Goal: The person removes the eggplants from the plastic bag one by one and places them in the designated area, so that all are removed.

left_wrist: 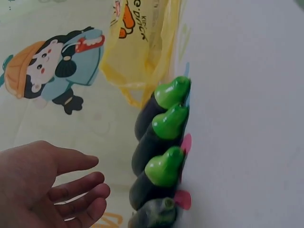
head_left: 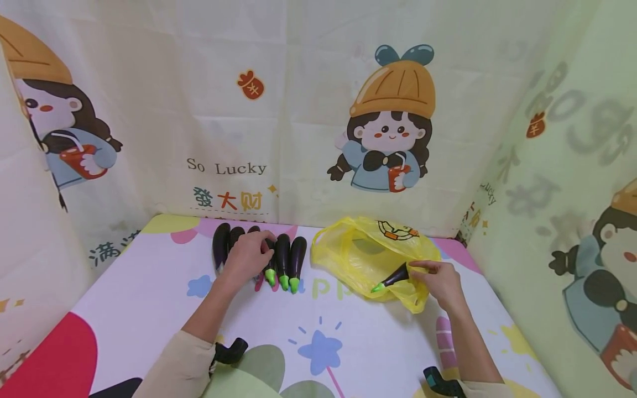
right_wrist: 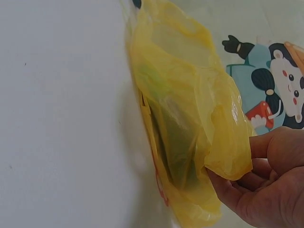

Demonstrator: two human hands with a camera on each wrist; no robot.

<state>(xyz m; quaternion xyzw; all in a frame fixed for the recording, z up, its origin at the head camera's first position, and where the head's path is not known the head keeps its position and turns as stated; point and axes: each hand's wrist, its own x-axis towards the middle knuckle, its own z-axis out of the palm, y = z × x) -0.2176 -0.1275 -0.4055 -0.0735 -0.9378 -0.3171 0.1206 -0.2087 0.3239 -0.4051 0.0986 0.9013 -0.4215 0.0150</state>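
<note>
Several dark purple eggplants (head_left: 297, 257) with bright green stem ends lie side by side in a row on the table. My left hand (head_left: 247, 255) hovers over the row, and in the left wrist view its fingers (left_wrist: 78, 190) are relaxed and apart from the eggplants, holding nothing. To the right of the row lies a yellow plastic bag (head_left: 343, 249), its mouth spread wide. My right hand (head_left: 440, 279) pinches the bag's edge between thumb and fingers. One eggplant (head_left: 395, 276) lies in the bag, green end toward the front; through the film it shows dimly in the right wrist view.
A printed white cloth (head_left: 318, 309) covers the table. Cream sheets with cartoon figures hang like walls at the back (head_left: 308, 138) and both sides, the back one right behind the bag and eggplants. Each wrist wears a black device (head_left: 231, 351).
</note>
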